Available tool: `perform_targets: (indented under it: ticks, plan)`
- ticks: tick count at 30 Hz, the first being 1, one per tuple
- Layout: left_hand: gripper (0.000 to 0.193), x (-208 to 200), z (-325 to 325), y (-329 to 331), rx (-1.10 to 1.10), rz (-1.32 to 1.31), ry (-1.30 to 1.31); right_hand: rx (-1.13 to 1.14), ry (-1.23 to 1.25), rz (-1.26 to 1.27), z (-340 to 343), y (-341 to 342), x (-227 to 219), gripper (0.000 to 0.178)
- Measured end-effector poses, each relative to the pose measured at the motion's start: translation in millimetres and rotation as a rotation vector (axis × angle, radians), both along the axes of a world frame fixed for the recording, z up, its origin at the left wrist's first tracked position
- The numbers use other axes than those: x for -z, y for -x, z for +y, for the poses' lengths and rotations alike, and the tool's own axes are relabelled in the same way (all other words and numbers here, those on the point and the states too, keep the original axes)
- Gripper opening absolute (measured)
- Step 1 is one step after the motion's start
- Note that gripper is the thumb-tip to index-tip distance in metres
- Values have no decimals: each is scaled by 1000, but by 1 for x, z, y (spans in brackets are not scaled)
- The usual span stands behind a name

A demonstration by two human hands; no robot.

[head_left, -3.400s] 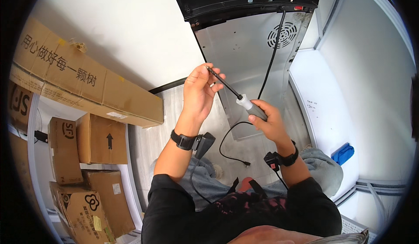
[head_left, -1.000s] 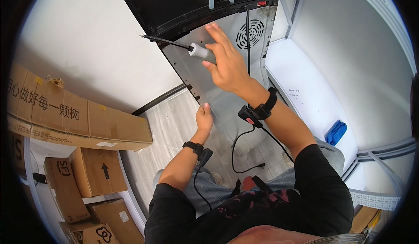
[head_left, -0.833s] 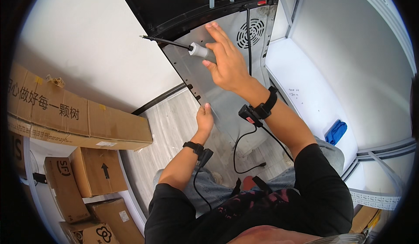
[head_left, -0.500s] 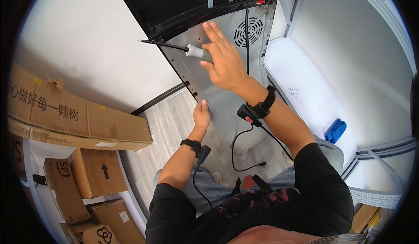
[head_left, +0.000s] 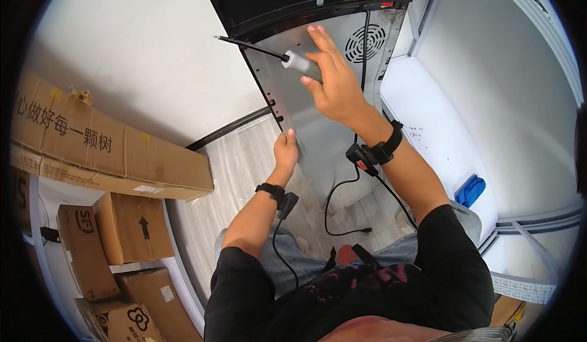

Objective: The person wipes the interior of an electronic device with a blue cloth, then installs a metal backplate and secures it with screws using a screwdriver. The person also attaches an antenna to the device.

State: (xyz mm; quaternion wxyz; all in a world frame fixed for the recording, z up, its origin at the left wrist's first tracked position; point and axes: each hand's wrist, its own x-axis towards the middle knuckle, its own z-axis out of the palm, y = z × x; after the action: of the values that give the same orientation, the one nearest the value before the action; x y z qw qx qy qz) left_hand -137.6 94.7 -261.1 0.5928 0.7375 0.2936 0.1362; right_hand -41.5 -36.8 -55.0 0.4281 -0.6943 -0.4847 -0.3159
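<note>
Grey-handled screwdriver with straight black shaft (head_left: 296, 62): before flat silver metal panel (head_left: 302, 112), shaft pointing left from our nearer right hand (head_left: 340, 91)
Right fingers: some clamped on handle, others outstretched
Left hand (head_left: 285, 153): at panel's edge, grip we cannot tell

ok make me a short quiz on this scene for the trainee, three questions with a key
1. Which hand holds the screwdriver?
2. True or false: the screwdriver points to the person's right.
3. The round vent is in:
a) a cardboard box
b) the metal panel
c) the floor

Key:
1. The right hand.
2. False; it points to the left.
3. b
</note>
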Motion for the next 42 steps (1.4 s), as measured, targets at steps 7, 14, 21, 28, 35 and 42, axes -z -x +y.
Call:
perform_targets:
  ticks: [7,14,21,28,35,42]
  plan:
    - [39,6,8,-4,15,-60,41,-26,179,-35,1,8,2,28]
    - [34,25,15,-9,69,-111,101,19,320,-75,26,25,10,23]
    - [33,32,13,-11,41,-153,155,-4,301,-37,27,22,10,19]
    - [34,25,12,-9,55,-161,48,-11,279,-37,25,20,11,19]
    - [36,29,22,-12,44,-142,43,-31,277,-41,26,20,9,22]
    - [41,20,20,-11,17,-126,44,-23,277,-9,26,21,8,25]
